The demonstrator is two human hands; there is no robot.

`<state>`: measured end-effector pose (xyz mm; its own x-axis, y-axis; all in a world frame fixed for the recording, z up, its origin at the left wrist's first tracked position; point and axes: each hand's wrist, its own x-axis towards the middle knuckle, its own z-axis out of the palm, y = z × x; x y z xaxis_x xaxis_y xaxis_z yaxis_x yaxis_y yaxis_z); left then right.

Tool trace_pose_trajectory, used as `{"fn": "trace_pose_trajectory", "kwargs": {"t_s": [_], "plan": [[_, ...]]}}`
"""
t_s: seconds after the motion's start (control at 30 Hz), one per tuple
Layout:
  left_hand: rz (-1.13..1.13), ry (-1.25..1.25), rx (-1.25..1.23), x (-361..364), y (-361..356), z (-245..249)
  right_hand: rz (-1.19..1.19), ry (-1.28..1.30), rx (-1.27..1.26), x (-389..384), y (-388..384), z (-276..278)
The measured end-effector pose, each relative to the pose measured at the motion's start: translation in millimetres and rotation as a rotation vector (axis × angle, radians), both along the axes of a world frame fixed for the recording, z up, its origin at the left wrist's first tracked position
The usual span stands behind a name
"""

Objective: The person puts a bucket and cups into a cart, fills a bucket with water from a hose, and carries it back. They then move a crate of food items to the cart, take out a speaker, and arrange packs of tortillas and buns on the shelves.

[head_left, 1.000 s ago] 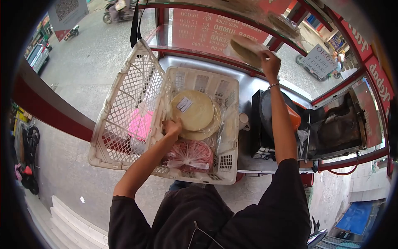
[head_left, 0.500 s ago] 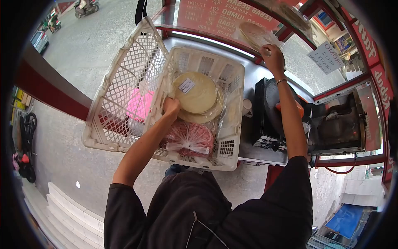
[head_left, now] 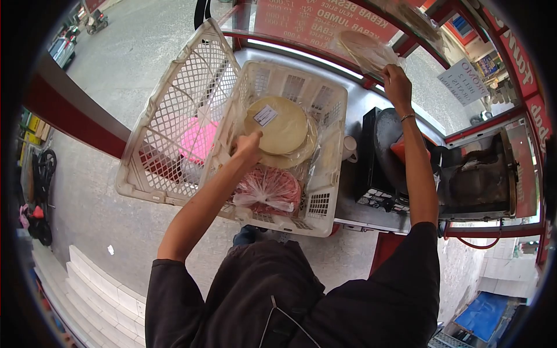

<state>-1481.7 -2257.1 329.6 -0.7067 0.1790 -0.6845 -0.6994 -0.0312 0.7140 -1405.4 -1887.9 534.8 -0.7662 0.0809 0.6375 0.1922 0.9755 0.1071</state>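
A white plastic crate (head_left: 328,174) holds round flatbreads in clear plastic with a white label (head_left: 284,129), and below them a clear bag of reddish-pink food (head_left: 268,188). My left hand (head_left: 249,145) is at the left edge of the flatbread stack, its fingers closed on something too hidden to name. Up at the right, my right hand (head_left: 397,84) pinches the end of a clear plastic bag with round flatbread (head_left: 364,49) inside, near the glass front of the stall.
A perforated crate lid (head_left: 168,124) stands left of the crate, with something pink (head_left: 200,139) behind it. Right of the crate are a white mug (head_left: 349,148), a black stove with a dark round pan (head_left: 387,142), and a grill (head_left: 478,180). Red frames surround the counter.
My left hand has shifted slightly right and up, over the edge of the flatbread stack. My right hand and its bag have moved a little to the right.
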Motion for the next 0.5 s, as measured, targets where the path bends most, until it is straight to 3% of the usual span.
{"fn": "trace_pose_trajectory", "kwargs": {"t_s": [0.07, 0.2, 0.37, 0.43, 0.5], "plan": [[0.023, -0.084, -0.013, 2.7, 5.8, -9.2, 0.123, 0.048, 0.016, 3.7, -20.1, -2.5], [0.061, -0.231, 0.223, -1.3, 23.6, -37.4, 0.138, 0.221, -0.093, 12.0, -39.7, -24.8], [0.097, -0.258, 0.204, 4.0, 46.0, -30.5, 0.065, 0.529, -0.115, 31.1, -58.4, -45.8], [0.251, -0.283, 0.415, 15.4, 54.4, -21.6, -0.016, 0.62, -0.13, 33.9, -61.6, -49.2], [0.289, -0.291, 0.378, 5.8, 69.2, -49.9, -0.158, 0.668, -0.143, 33.3, -44.4, -62.1]]}}
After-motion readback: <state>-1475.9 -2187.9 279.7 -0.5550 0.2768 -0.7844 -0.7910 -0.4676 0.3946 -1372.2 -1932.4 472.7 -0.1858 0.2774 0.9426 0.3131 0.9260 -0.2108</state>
